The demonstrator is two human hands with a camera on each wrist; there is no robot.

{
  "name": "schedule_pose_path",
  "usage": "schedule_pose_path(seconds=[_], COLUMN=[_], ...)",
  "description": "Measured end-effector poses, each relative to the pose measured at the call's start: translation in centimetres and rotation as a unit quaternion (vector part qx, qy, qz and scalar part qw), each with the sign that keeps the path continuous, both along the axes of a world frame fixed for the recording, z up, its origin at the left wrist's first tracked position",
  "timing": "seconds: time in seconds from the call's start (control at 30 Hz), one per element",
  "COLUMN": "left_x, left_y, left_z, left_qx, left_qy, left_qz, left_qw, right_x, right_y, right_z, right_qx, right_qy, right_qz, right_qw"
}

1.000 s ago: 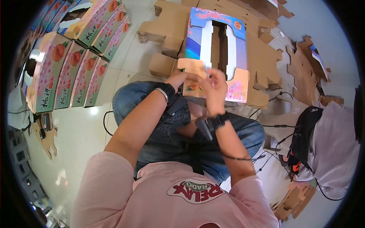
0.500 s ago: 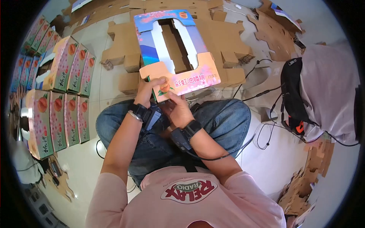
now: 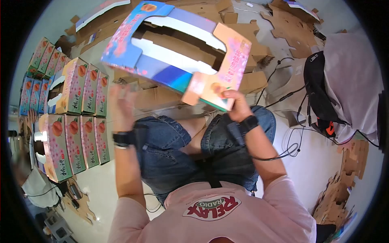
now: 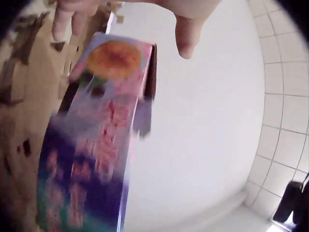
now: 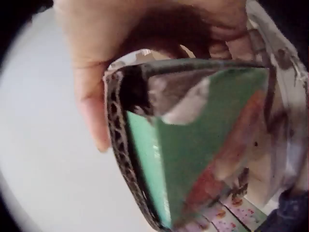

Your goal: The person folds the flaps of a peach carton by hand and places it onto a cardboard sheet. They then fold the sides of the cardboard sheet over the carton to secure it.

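Note:
A printed cardboard fruit box (image 3: 170,56) with a long cut-out opening is raised in front of me, tilted to the left in the head view. My right hand (image 3: 238,106) grips its near right corner, thumb on the orange printed face. In the right wrist view, that hand's thumb (image 5: 94,121) lies along the corrugated edge, with the green end of the box below. My left hand (image 3: 123,103) is off the box, just under its left end and blurred. From the left wrist, its thumb (image 4: 186,38) and fingers are spread apart above the box's end with the peach picture (image 4: 114,59).
Stacked finished-looking fruit boxes (image 3: 76,148) stand on the left, with another person's hand (image 3: 30,117) beside them. Flattened brown cardboard (image 3: 279,30) lies across the floor ahead. At the right are a black bag (image 3: 320,91) and loose cables (image 3: 293,143).
The box has been lifted and turned, its far end swinging to the left. My left hand has let go of it and moved left, while my right hand now holds its corner.

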State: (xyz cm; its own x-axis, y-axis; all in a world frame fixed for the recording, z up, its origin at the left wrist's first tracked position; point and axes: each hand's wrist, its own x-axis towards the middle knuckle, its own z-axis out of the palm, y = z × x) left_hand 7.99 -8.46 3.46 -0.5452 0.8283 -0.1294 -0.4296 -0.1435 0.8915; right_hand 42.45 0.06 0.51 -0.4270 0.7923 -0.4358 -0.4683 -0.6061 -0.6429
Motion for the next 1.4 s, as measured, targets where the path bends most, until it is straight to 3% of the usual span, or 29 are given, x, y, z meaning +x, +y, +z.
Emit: schedule_pose_path(seconds=[0.03, 0.13, 0.2, 0.23, 0.3, 0.33, 0.47, 0.53, 0.57, 0.63, 0.7, 0.77, 0.9, 0.97, 1.0, 1.07, 1.1, 1.17, 1.23, 1.3, 1.4], left_x=[-2.2, -6.5, -6.7, -6.7, -6.4, -6.1, -6.1, -5.2, -5.0, -4.5, -1.8, 1.4, 10.1, 14.6, 16.5, 19.8, 22.0, 22.0, 21.5, 21.1, 20.3], left_y=[-0.3, -1.6, -2.8, -3.4, -4.6, -5.2, -5.7, -4.9, -4.5, -3.4, -1.5, 0.7, 4.2, 5.1, 5.3, 4.0, 3.3, 2.3, 2.4, 2.4, 1.7], left_z=[2.2, 6.3, 8.2, 8.5, 9.0, 8.2, 7.5, 7.3, 7.0, 6.7, 6.5, 5.6, -0.5, -5.7, -8.5, -10.8, -8.5, -9.8, -10.2, -10.3, -9.7], left_qx=[0.008, -0.004, -0.022, -0.024, -0.129, -0.163, -0.210, -0.187, -0.165, -0.133, -0.064, -0.031, -0.009, -0.059, -0.089, -0.121, -0.156, -0.181, -0.177, -0.169, -0.201], left_qy=[-0.011, 0.011, 0.036, 0.038, 0.160, 0.139, 0.024, 0.012, 0.000, -0.016, -0.010, -0.028, -0.105, -0.153, -0.187, -0.222, -0.219, -0.265, -0.267, -0.269, -0.224], left_qz=[0.056, 0.038, -0.187, -0.187, -0.250, -0.203, -0.198, -0.172, -0.149, -0.151, -0.070, -0.061, -0.037, 0.035, 0.075, 0.058, 0.086, 0.004, -0.009, -0.023, -0.043], left_qw=[0.998, 0.999, 0.981, 0.981, 0.946, 0.955, 0.957, 0.967, 0.975, 0.979, 0.995, 0.997, 0.994, 0.986, 0.975, 0.966, 0.959, 0.947, 0.947, 0.948, 0.953], right_x=[1.3, 3.6, 4.2, 4.2, 4.0, 3.9, 4.9, 4.1, 3.8, 3.3, 5.1, 4.6, 2.2, 1.1, 0.4, -0.7, -0.9, -1.1, -1.6, -2.1, -1.7], right_y=[0.8, 2.3, 3.0, 3.3, 3.0, 3.0, 4.7, 4.7, 4.9, 5.8, 7.9, 7.6, 5.8, 4.4, 3.5, 2.2, 2.2, 1.9, 1.8, 1.6, 2.2], right_z=[0.2, 2.4, 3.0, 3.2, 4.3, 4.6, 1.0, 1.1, 1.5, 3.0, -0.1, -0.7, -1.4, -2.5, -2.6, -2.5, -2.4, -1.7, -0.4, 0.0, -3.3], right_qx=[0.012, 0.040, 0.049, 0.059, 0.065, 0.074, 0.066, 0.072, 0.073, 0.056, 0.036, 0.001, -0.069, -0.060, -0.060, -0.060, -0.062, -0.046, -0.083, -0.062, -0.044], right_qy=[0.004, 0.018, -0.020, -0.028, -0.041, -0.055, -0.045, -0.069, -0.067, 0.135, 0.117, 0.046, 0.009, -0.054, -0.054, -0.117, -0.116, -0.116, -0.099, -0.166, -0.156], right_qz=[0.027, 0.102, 0.144, 0.161, 0.172, 0.183, 0.227, 0.030, 0.030, -0.074, -0.076, -0.124, -0.103, 0.067, 0.068, 0.201, 0.201, 0.191, 0.190, 0.177, 0.171], right_qw=[1.000, 0.994, 0.988, 0.985, 0.982, 0.979, 0.971, 0.995, 0.995, 0.987, 0.990, 0.991, 0.992, 0.994, 0.994, 0.971, 0.971, 0.974, 0.973, 0.968, 0.972])
